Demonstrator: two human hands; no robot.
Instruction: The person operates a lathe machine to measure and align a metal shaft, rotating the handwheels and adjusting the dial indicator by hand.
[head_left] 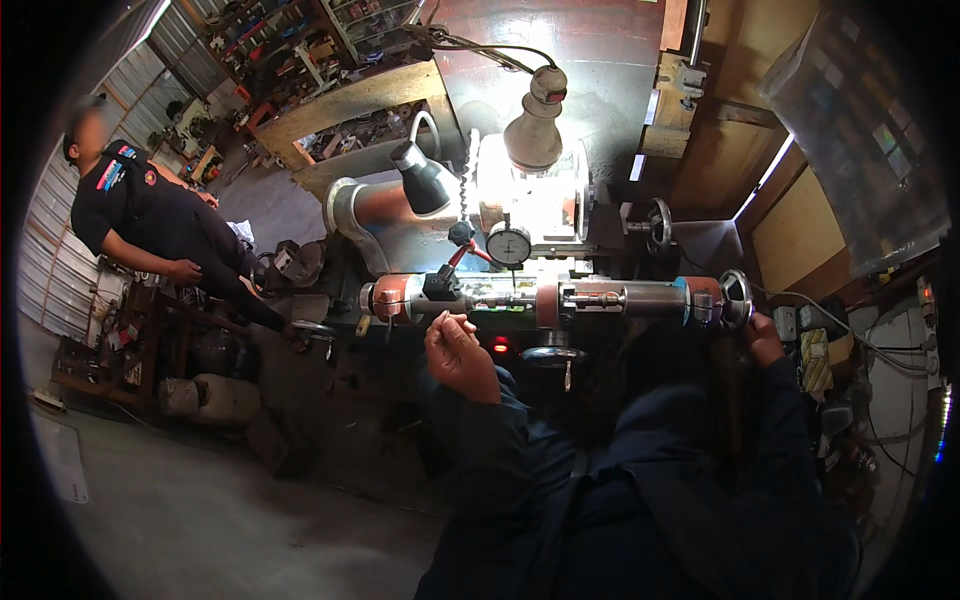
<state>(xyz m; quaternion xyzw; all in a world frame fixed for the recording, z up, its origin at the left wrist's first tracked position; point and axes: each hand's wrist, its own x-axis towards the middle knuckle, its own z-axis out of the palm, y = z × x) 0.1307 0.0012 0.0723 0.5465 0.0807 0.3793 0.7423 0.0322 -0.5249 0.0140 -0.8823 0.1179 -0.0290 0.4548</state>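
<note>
1. The fingers of the right hand (767, 340) are partly lost in shadow at the lower right rim of the end handwheel (737, 290); whether the rim is gripped or only touched cannot be told.
2. The left hand (461, 355) is raised just in front of the black gauge base (441, 283), its fingers loosely curled toward the thumb; whether they are fully closed, or anything small is pinched, cannot be told.
3. Detail beneath the upper lamp (535, 135) is washed out by glare, and the machine's lower body is swallowed by darkness. The dial's fine markings cannot be read.
4. The end handwheel is set at the right end of the steel cylinder (653, 298). Its face is seen obliquely, as a narrow upright oval; the cylinder's long axis is laid left to right.
5. Three handwheels are counted: the end one, one below the red middle block (546, 305), and one farther back at right.
6. One dial gauge (509, 246), two lamps and one co-worker (150, 205), standing at left, are seen.
</note>
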